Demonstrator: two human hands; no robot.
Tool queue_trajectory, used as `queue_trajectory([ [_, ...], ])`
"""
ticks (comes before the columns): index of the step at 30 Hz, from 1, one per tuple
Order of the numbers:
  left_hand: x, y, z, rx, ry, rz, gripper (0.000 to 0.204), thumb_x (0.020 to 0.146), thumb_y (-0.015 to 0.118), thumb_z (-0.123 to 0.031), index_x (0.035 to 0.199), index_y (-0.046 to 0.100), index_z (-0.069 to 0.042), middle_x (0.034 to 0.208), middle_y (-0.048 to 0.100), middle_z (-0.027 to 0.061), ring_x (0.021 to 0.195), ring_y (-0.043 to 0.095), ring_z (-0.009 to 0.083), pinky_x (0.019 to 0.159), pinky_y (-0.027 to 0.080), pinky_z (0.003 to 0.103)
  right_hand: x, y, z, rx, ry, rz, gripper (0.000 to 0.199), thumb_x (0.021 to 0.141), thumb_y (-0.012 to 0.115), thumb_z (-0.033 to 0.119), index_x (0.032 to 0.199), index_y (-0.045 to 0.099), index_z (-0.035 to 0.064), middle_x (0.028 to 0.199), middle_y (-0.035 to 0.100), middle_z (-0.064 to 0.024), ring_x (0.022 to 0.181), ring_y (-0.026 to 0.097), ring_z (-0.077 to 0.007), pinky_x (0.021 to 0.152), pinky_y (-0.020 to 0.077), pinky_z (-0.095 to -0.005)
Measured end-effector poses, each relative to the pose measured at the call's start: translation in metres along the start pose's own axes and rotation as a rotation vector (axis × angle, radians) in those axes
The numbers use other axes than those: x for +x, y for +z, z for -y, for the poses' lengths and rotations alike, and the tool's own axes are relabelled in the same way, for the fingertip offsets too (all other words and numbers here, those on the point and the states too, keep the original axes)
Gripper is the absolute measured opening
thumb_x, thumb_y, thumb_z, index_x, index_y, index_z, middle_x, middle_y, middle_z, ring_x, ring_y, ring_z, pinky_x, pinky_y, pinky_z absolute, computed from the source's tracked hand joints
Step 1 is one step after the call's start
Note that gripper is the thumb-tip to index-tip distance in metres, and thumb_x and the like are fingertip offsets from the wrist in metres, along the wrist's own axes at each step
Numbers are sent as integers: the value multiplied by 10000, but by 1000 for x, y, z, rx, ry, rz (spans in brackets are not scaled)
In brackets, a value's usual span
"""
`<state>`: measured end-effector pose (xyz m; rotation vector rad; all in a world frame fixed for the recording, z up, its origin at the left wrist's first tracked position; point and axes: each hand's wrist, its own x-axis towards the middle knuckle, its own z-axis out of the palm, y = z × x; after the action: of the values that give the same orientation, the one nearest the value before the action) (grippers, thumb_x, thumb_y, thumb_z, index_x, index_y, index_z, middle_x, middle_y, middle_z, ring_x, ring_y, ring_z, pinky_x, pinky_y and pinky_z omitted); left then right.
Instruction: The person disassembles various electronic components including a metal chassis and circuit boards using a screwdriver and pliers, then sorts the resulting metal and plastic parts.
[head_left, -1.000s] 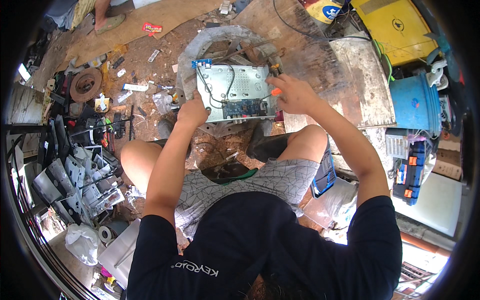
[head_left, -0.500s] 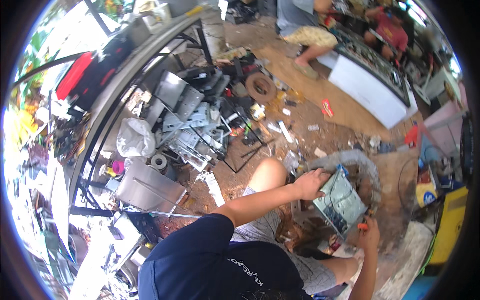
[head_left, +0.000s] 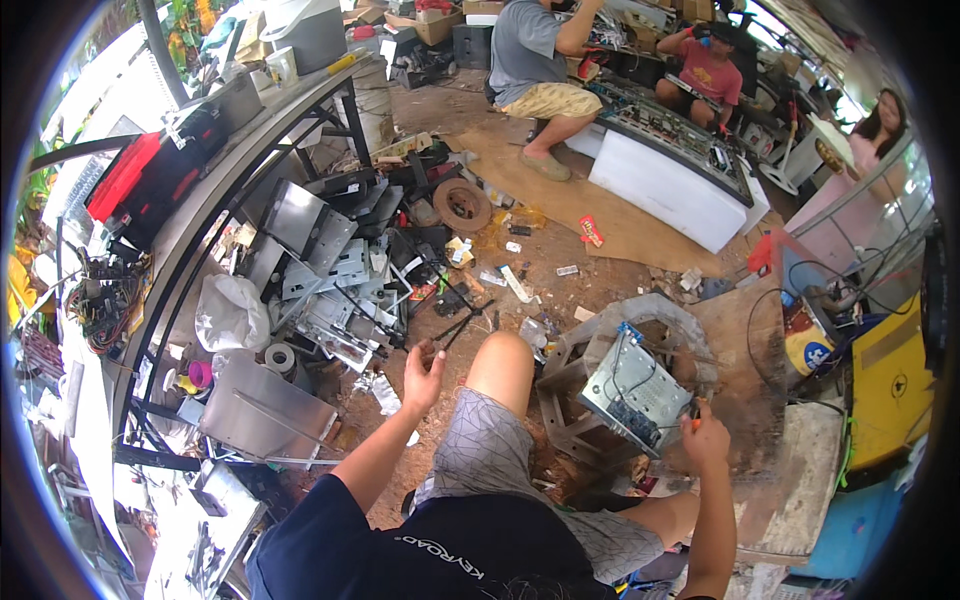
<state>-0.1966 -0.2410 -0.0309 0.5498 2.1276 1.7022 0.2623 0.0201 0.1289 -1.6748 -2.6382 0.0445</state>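
As it sits tilted on the grey frame (head_left: 570, 400):
Unit: metal chassis box (head_left: 637, 390), long axis 11-to-5.
R hand (head_left: 706, 436): at box's 4 o'clock, touching, fingers curled round orange-handled tool (head_left: 694, 418).
L hand (head_left: 424, 364): well apart at 9, fingers loosely spread, nr scrap pile (head_left: 330, 270).
Nearer: R.

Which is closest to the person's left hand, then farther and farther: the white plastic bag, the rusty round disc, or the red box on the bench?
From the left hand:
1. White plastic bag, off to its left.
2. Rusty round disc, up ahead on the ground.
3. Red box, far left on the bench.
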Motion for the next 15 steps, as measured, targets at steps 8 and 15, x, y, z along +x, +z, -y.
queue_trajectory([
  [8, -39, 55, -89, 380, 602, 15, 555, 858, 674, -227, 1322, 469, -2, 1295, 490, 196, 1196, 475, 372, 1049, 372, 452, -4, 28, -28, 181, -59, -108, 396, 859, 644, 331, 1173, 567, 102, 932, 685, -223, 879, 656, -419, 760, 509, -502],
  [15, -45, 64, -117, 607, 784, 326, 615, 832, 680, -358, 1333, 478, -64, 1341, 471, 157, 1242, 432, 376, 1058, 333, 474, -5, 5, -12, 143, -25, 88, 330, 836, 659, 220, 1129, 583, 88, 1003, 667, -215, 915, 643, -406, 779, 502, -491],
])
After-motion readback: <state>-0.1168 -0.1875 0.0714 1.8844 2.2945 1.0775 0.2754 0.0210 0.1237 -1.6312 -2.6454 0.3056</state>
